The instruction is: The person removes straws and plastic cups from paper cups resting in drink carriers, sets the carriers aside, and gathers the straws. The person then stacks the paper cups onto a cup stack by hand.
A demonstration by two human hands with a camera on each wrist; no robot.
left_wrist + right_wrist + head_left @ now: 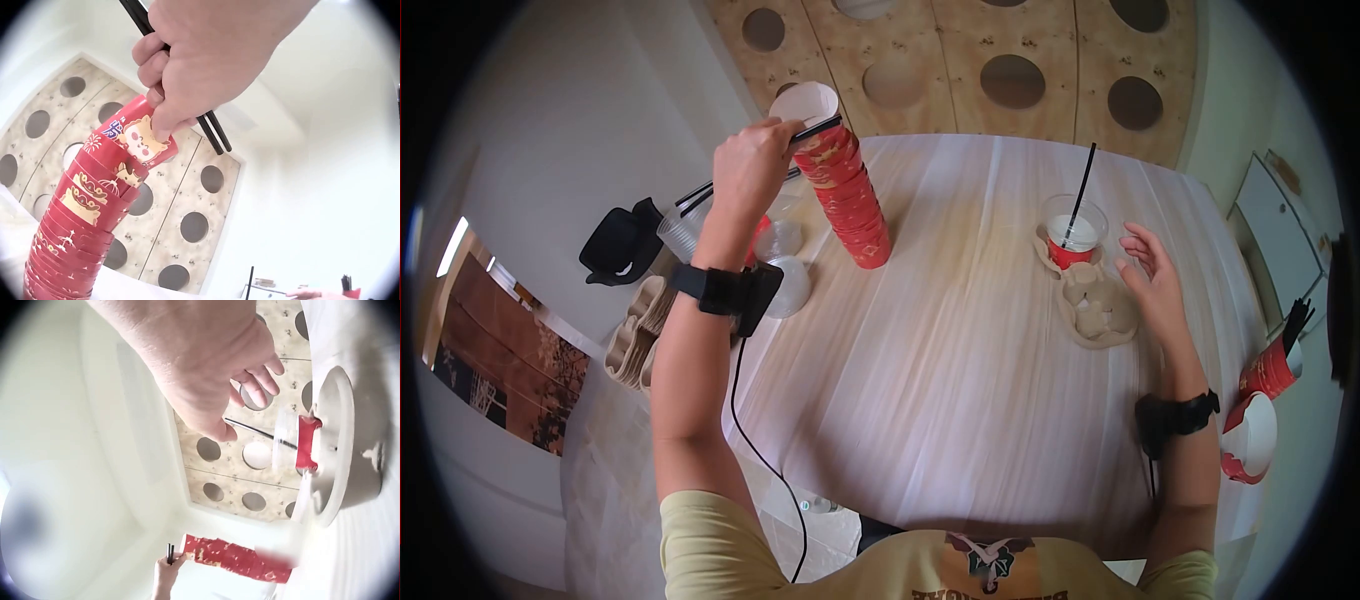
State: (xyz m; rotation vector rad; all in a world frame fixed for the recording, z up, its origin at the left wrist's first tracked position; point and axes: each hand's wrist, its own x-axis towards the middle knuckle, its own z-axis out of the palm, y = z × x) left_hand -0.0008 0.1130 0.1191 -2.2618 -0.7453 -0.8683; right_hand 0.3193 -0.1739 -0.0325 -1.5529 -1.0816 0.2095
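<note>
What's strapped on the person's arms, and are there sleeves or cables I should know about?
Both forearms are bare, below short yellowish sleeves. The left wrist carries a black strap with a boxy black camera unit, and a thin black cable hangs from it. The right wrist wears a similar black strap and unit.

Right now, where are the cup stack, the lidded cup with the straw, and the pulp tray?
cup stack (855, 205), head view, red side, mid-stack
lidded cup (1075, 232), head view, clear lid
pulp tray (1097, 315), head view, empty pocket
</note>
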